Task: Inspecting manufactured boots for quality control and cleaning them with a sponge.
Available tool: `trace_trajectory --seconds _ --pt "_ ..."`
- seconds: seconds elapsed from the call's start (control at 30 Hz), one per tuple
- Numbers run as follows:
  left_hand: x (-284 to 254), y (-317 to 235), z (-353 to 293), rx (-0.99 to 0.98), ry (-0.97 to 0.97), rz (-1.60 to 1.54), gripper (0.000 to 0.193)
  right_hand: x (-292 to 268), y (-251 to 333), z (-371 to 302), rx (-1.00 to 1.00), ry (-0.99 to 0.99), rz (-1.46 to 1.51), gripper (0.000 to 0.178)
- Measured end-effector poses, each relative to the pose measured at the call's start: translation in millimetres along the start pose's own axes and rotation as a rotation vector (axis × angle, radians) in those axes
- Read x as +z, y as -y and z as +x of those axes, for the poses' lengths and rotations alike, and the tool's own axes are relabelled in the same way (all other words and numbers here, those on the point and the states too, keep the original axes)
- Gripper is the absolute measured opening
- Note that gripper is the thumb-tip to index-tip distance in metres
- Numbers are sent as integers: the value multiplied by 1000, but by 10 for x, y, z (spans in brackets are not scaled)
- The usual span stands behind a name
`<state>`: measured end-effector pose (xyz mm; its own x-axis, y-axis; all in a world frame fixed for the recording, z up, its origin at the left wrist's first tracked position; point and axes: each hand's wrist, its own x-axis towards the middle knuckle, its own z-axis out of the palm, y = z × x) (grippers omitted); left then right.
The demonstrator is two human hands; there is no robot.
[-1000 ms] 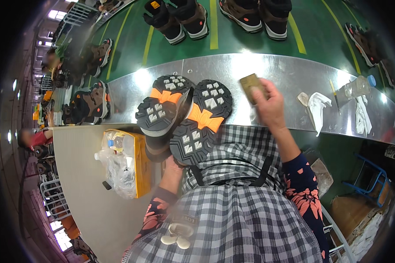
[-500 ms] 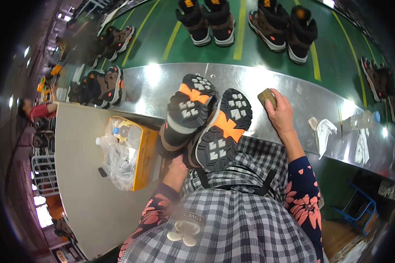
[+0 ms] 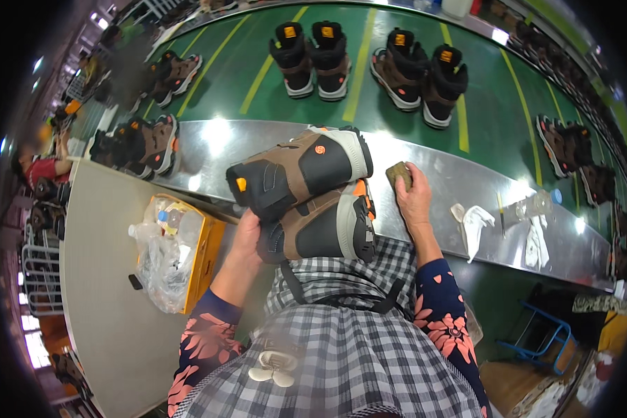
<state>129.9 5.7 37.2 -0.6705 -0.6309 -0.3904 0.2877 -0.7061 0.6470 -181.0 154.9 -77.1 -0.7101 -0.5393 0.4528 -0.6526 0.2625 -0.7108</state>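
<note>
A pair of brown and black hiking boots lies on its side over the near edge of the metal ledge. My left hand (image 3: 244, 240) grips both at the ankle cuffs, its fingers partly hidden behind them. The upper boot (image 3: 303, 167) has its grey toe pointing right; the lower boot (image 3: 317, 226) lies nearer my apron, with some orange sole showing. To their right, my right hand (image 3: 415, 198) is closed round a small brownish-green block (image 3: 398, 175), apart from the boots and resting at the metal ledge (image 3: 432, 160).
More boots (image 3: 310, 66) stand on the green belt (image 3: 258, 42) beyond the ledge. A yellow box (image 3: 200, 258) with bottles and plastic bags is at left on a pale board (image 3: 104, 279). White cloths (image 3: 475, 230) and a clear bottle (image 3: 536, 203) lie at right. Farther left is another person (image 3: 43, 169).
My left hand has turned the boots from soles facing up to lying sideways, toes right. The block stays in my right hand. The whole view has shifted slightly.
</note>
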Motion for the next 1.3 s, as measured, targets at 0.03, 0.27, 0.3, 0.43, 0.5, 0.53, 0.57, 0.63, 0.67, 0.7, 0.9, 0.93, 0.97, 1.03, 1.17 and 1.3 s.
trace_trajectory --seconds 0.03,0.27,0.3,0.43,0.5,0.53,0.57,0.63,0.67,0.7,0.9,0.93,0.97,1.03,1.17,1.3 --pt "33 -6 18 -1 -10 52 37 -4 4 0 7 -5 -3 39" --pt "95 -185 128 11 -42 84 40 -44 39 20 46 33 -21 38" --pt "97 -234 143 14 -43 67 40 -47 44 20 42 33 -16 38" --pt "159 -491 229 25 -95 172 40 -38 59 13 51 29 9 38" --pt "218 -594 243 83 -74 194 34 -32 68 3 65 24 22 37" --pt "257 -654 263 110 -88 203 33 -30 73 -1 75 32 18 37" --pt "292 -712 266 125 -158 220 32 -31 78 -4 75 28 18 37" --pt "347 -817 228 200 -141 302 30 -37 87 -6 63 11 34 37" --pt "368 -885 209 237 -145 345 29 -42 92 -9 53 1 48 37" --pt "387 -954 192 276 -183 397 29 -49 99 -5 56 -4 61 37" --pt "325 -1215 171 398 -286 583 28 -83 137 -20 27 -15 54 35" --pt "297 -1257 173 404 -297 606 29 -89 140 -27 16 -20 38 35" --pt "271 -1299 190 411 -290 619 29 -90 139 -33 17 -37 24 36" --pt "241 -1409 237 428 -296 710 28 -90 129 -42 8 -18 26 36" --pt "343 -1642 426 473 -210 1022 27 -78 83 -38 -26 -35 4 36" --pt "596 -1768 631 595 -203 1763 35 -110 157 0 -64 -58 -1 36"
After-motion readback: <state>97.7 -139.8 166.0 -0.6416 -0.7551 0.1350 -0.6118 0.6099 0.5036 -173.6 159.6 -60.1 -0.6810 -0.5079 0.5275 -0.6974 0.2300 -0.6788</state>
